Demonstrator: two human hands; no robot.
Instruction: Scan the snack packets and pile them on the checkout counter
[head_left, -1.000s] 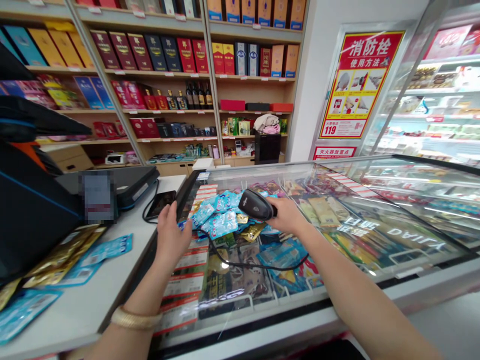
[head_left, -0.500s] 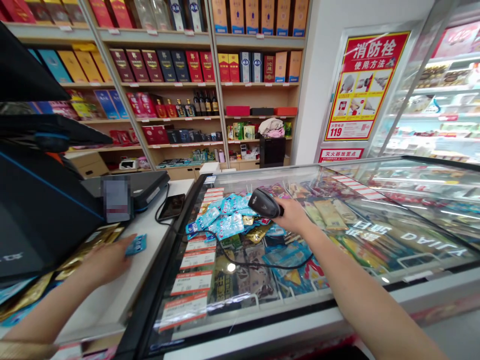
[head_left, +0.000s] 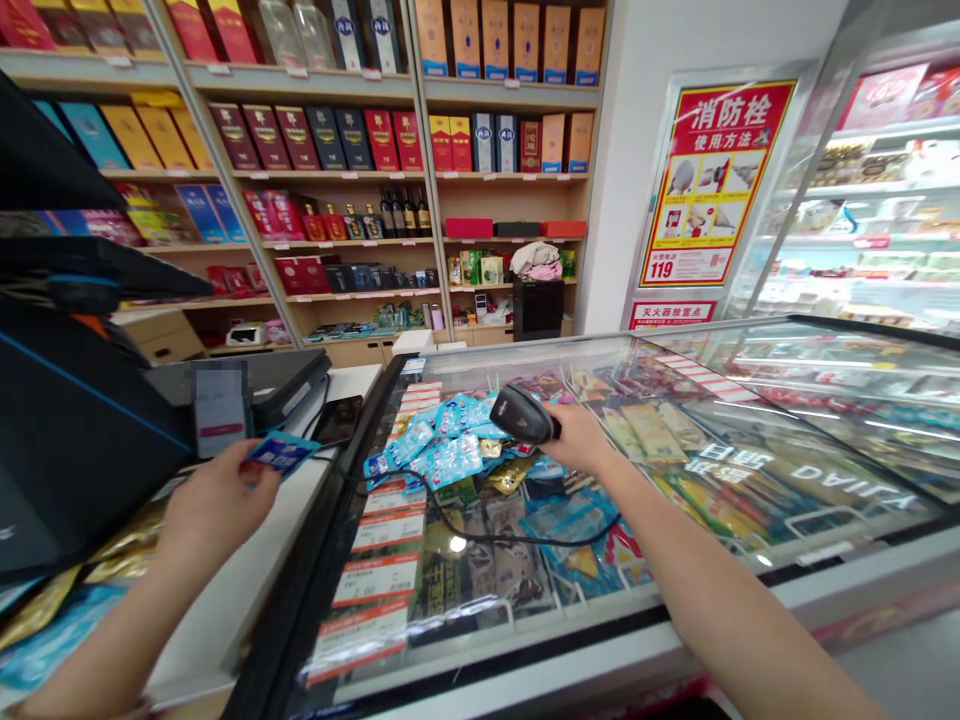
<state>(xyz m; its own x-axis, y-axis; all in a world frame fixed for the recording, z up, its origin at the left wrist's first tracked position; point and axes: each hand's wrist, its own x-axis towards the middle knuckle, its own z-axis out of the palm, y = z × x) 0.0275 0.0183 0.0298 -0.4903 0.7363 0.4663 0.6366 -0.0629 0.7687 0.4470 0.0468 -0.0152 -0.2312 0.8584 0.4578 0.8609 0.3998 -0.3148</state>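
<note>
My left hand [head_left: 214, 500] is closed on a small blue packet [head_left: 279, 452], lifted just above the white counter [head_left: 247, 575] at the left. My right hand [head_left: 574, 438] grips a black barcode scanner [head_left: 523, 413], its head turned left over a pile of blue and gold packets [head_left: 442, 450] lying on the glass lid of the chest freezer [head_left: 675, 470]. The scanner's black cable [head_left: 495, 535] loops across the glass.
A black till screen [head_left: 67, 420] and a flat black device [head_left: 285, 375] stand on the counter, with a dark phone [head_left: 337, 420] and more blue and gold packets [head_left: 52, 610] beside them. Shelves of boxed bottles [head_left: 360, 140] line the back wall. A chilled display [head_left: 877, 200] stands at the right.
My left hand went from the freezer lid to the counter, took hold of a blue packet and lifted it. The right hand with the scanner hardly moved.
</note>
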